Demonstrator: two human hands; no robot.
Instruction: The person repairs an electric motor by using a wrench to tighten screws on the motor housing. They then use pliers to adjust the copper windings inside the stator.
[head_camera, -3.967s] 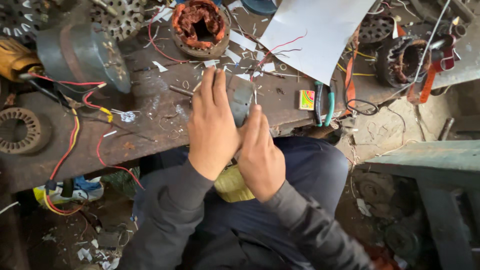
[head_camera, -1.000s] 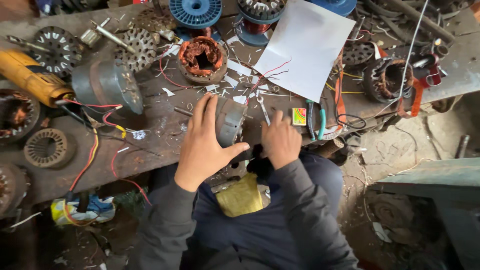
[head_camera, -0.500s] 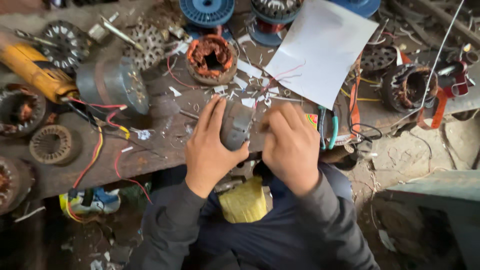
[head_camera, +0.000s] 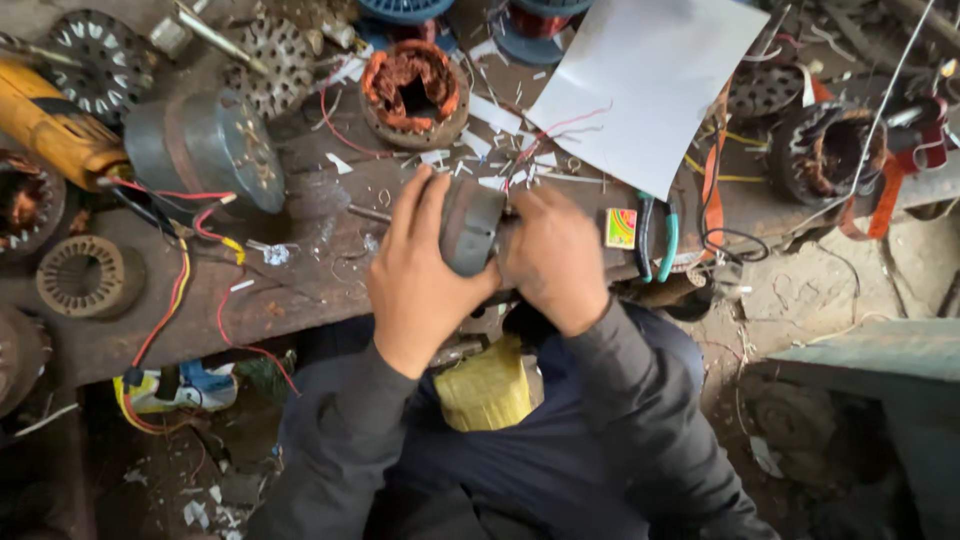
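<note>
- Left hand (head_camera: 420, 285) and right hand (head_camera: 555, 260) both clamped around a grey metal motor stator (head_camera: 470, 225), held between them at the near edge of the workbench (head_camera: 300, 290). Left fingers wrap over its top; right hand covers its right side.
- Small square label (head_camera: 620, 228), multicoloured (green, red, yellow), lies on the bench just right of the right hand.
- Large white paper sheet (head_camera: 645, 85), blank, tilted, top right of the bench.
- Yellow block wrapped in tape (head_camera: 488, 388) sits in the person's lap, below the hands.
- Bench: dark worn wood, littered with white paper scraps and wire offcuts.
- Copper-wound stator (head_camera: 415, 90) just beyond the hands; another wound stator (head_camera: 830, 150) far right with orange strapping beside it.
- Grey round motor housing (head_camera: 205, 150) at left, red and yellow wires (head_camera: 185, 270) trailing from it over the bench edge.
- Yellow power tool (head_camera: 50, 125) far left; bare laminated stator ring (head_camera: 85, 275) below it.
- Teal-handled pliers (head_camera: 657, 240) beside the label.
- Floor: dirt and debris; grey slab lower right.
</note>
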